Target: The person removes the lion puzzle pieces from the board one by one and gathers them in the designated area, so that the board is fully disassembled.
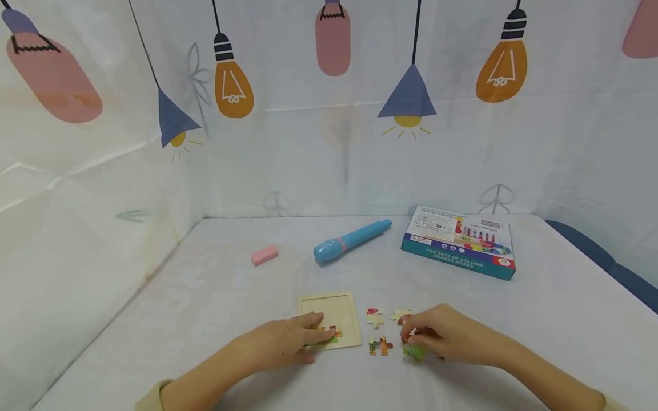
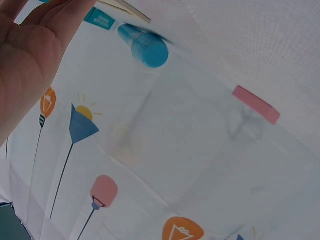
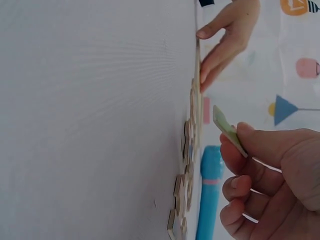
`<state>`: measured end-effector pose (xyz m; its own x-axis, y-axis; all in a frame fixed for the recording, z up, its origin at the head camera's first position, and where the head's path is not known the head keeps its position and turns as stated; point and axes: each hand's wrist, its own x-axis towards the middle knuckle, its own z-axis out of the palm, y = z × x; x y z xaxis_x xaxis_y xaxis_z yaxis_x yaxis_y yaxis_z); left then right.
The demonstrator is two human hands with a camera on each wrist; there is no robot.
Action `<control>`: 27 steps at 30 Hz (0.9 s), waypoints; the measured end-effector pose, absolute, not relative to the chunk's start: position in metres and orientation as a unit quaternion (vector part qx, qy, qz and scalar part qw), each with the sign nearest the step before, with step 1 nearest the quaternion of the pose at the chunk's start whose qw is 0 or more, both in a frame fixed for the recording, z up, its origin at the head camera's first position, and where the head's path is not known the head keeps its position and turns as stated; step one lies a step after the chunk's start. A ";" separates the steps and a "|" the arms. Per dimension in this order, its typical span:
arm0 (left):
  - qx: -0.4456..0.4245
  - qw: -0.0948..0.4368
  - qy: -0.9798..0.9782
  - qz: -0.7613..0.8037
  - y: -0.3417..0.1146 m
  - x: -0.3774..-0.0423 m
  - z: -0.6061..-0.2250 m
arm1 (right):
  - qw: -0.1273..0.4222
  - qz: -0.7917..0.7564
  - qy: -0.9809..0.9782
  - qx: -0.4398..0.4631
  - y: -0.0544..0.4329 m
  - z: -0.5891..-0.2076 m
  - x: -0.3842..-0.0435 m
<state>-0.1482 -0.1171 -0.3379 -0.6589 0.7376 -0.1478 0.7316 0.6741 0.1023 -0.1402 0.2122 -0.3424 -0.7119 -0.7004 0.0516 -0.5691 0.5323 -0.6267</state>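
Note:
A light wooden puzzle tray (image 1: 329, 295) lies on the white table. My left hand (image 1: 280, 344) rests on its lower left, extended fingers touching a colourful jigsaw piece (image 1: 337, 333) inside the frame and partly covering what lies there. To the right of the tray, my right hand (image 1: 452, 337) pinches a green jigsaw piece (image 3: 229, 132) between thumb and index finger. The right wrist view shows this piece tilted, raised off the tabletop. Loose pieces lie between tray and right hand: a red-and-cream one (image 1: 374, 317), an orange-and-green one (image 1: 379, 346) and a pale one (image 1: 400, 314) partly behind the fingers.
Behind the tray lies a blue microphone-shaped thing (image 1: 352, 241). A pink block (image 1: 264, 255) sits farther left. At the back right is a flat box (image 1: 457, 242) labelled as beaded boxes. White printed sheets (image 1: 308, 160) hang around the table, and a dark blue chair-like edge (image 1: 591, 248) shows at right.

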 end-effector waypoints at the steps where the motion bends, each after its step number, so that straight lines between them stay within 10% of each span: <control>1: 0.403 0.088 0.911 0.017 -0.117 -0.148 -0.338 | 0.101 -0.318 0.869 -0.366 0.214 -0.342 -0.139; 27: 0.389 0.104 0.915 0.022 -0.116 -0.149 -0.338 | 0.106 -0.340 0.829 -0.431 0.253 -0.348 -0.122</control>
